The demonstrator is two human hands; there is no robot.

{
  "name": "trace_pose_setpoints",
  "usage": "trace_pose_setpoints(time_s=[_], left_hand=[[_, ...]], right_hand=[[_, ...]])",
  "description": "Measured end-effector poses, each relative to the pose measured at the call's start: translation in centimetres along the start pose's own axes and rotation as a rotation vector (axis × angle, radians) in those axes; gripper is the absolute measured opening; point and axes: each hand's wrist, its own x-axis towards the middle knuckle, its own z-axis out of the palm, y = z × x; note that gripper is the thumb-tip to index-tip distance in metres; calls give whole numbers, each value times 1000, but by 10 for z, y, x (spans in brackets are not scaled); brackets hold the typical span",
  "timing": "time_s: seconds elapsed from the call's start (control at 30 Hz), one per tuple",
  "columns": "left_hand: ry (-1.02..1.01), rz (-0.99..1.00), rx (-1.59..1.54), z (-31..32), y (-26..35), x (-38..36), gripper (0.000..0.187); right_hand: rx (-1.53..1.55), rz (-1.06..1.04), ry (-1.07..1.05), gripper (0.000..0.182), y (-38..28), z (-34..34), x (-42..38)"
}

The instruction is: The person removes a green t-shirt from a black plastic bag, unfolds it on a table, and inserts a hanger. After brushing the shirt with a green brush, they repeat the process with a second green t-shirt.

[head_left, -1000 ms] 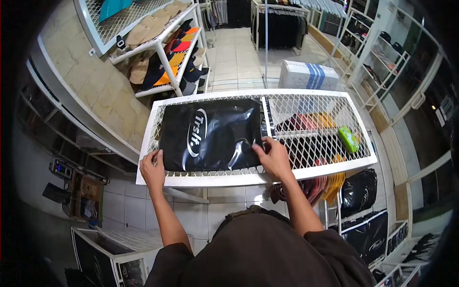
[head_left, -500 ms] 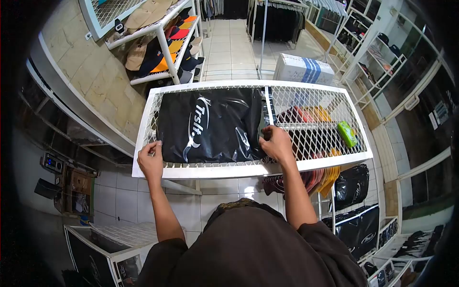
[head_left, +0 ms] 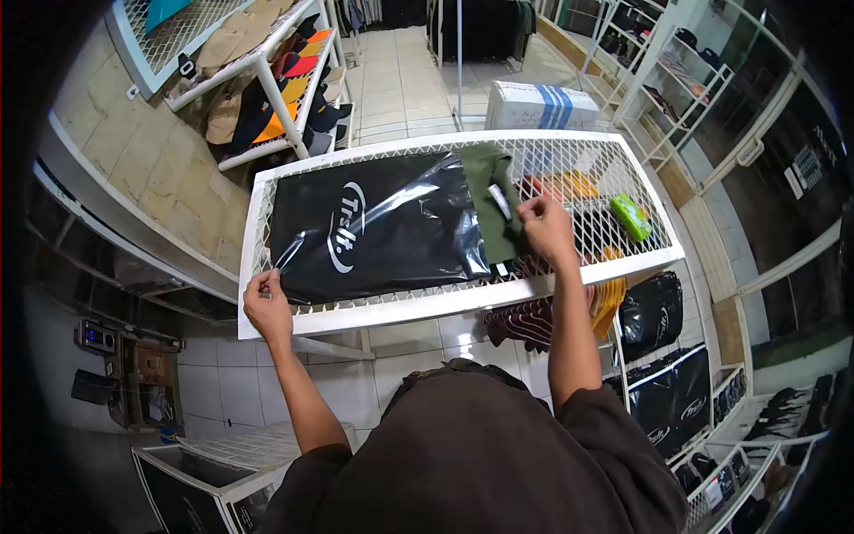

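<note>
A black plastic bag (head_left: 374,227) with a white logo lies flat on a white wire-mesh table (head_left: 374,307). My left hand (head_left: 265,304) pinches the bag's near left corner at the table's front edge. My right hand (head_left: 547,227) grips a folded dark green garment (head_left: 494,205) with a white tag, which sticks partly out of the bag's right end.
A small green pack (head_left: 632,216) lies on the mesh at the right. A white box with blue stripes (head_left: 543,105) stands on the floor behind the table. Cap shelves (head_left: 267,80) stand at the back left, and black bags (head_left: 649,311) are stacked on shelves at the right.
My right hand has moved right and drawn the green garment out of the bag's right end. My left hand stays on the bag's left corner. The view has shifted a little.
</note>
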Motion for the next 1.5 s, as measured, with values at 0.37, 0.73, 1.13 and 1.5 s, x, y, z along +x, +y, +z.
trace_pose_setpoints(time_s=[0.37, 0.73, 1.13, 1.5], left_hand=[[6, -23, -99, 7, -17, 2, 25], [-20, -58, -296, -10, 12, 7, 36], [261, -82, -361, -79, -49, 41, 23], [598, -237, -392, -118, -60, -37, 24]], right_hand=[[-315, -137, 526, 32, -2, -52, -13], [-80, -247, -52, 30, -60, 42, -92], [200, -536, -246, 24, -128, 113, -99], [217, -1041, -10, 19, -254, 173, -35]])
